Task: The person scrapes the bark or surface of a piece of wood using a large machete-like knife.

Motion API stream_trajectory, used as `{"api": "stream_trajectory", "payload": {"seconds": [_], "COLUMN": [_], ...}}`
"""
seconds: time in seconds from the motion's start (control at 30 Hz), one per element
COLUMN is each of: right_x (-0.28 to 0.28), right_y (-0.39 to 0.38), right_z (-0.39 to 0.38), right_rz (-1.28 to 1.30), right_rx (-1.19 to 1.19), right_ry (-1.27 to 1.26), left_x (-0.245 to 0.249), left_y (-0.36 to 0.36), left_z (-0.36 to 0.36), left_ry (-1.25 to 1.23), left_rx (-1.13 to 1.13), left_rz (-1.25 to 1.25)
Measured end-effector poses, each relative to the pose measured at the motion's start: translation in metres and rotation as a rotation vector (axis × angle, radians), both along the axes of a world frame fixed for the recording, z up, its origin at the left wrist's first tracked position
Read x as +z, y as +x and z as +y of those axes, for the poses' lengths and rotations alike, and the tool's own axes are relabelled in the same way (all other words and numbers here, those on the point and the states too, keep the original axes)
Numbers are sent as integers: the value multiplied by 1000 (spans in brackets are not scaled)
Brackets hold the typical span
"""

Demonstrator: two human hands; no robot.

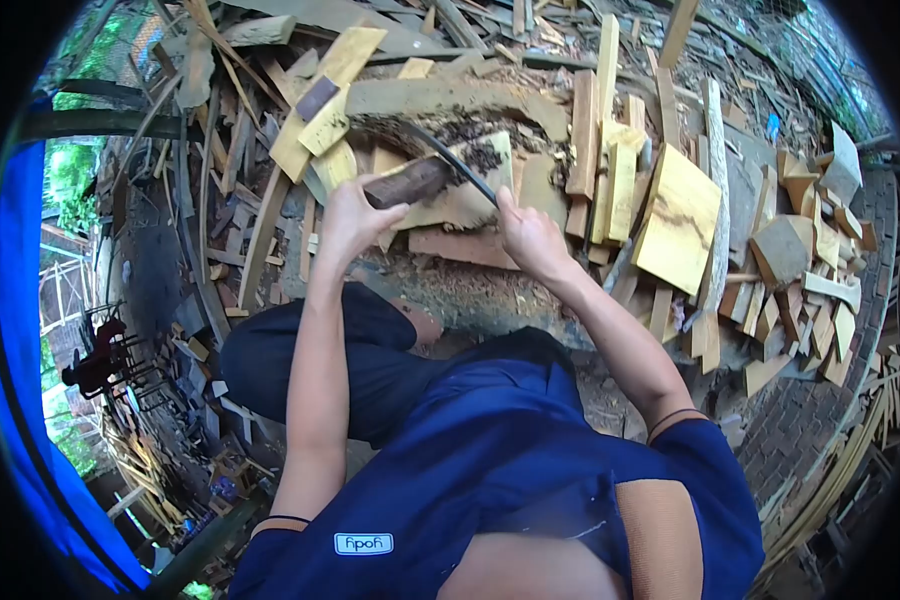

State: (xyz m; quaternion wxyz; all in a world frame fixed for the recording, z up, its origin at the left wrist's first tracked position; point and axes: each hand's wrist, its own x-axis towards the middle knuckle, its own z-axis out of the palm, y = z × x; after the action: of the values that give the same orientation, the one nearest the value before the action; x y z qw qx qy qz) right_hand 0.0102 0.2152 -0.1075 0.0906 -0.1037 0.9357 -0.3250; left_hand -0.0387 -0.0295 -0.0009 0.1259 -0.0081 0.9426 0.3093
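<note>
My left hand [355, 222] is wrapped round the near end of a dark brown piece of wood [410, 184], thumb along its lower side. My right hand [533, 238] is closed round the end of a long, narrow, dark-bladed knife [452, 160], whose handle is hidden in the fist. The blade slants up and left, overlapping the far end of the wood in this view. Under both lies a pale, flat wooden slab [460, 207] with dark crumbs and shavings on it. A reddish plank [462, 247] lies just in front of the slab.
Pale blocks [332, 95] are stacked behind my left hand, a dark rectangular block [317, 101] on top. To the right stand upright planks [583, 135], a broad yellow board [678, 218] and a heap of offcuts [805, 290]. A blue sheet [15, 400] hangs at far left.
</note>
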Motion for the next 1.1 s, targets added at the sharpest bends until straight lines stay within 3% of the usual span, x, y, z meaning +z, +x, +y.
{"api": "stream_trajectory", "payload": {"seconds": [0.2,0.23,0.3,0.47,0.73,0.83,0.93,1.1], "right_x": [71,58,8,-21,69,62,-15,36], "right_y": [2,2,0,-6,1,7,-2,-3], "right_z": [-12,-14,-14,10,-9,-15,-3,-4], "right_rz": [176,178,-15,-31,27,48,-62,-32], "right_rx": [-13,-3,34,33,-9,9,-32,56], "right_ry": [-100,-100,133,72,-167,-137,-38,-50], "left_x": [11,10,10,7,20,20,18,22], "left_y": [-6,-7,-12,-15,-16,-18,-18,-18], "left_z": [13,11,9,11,28,28,25,31], "left_ry": [-81,-79,-85,-31,-113,-252,-63,-81], "left_rx": [32,41,-36,15,-41,2,-22,-11], "left_rz": [-53,-52,-51,-37,-60,-102,-29,-99]}}
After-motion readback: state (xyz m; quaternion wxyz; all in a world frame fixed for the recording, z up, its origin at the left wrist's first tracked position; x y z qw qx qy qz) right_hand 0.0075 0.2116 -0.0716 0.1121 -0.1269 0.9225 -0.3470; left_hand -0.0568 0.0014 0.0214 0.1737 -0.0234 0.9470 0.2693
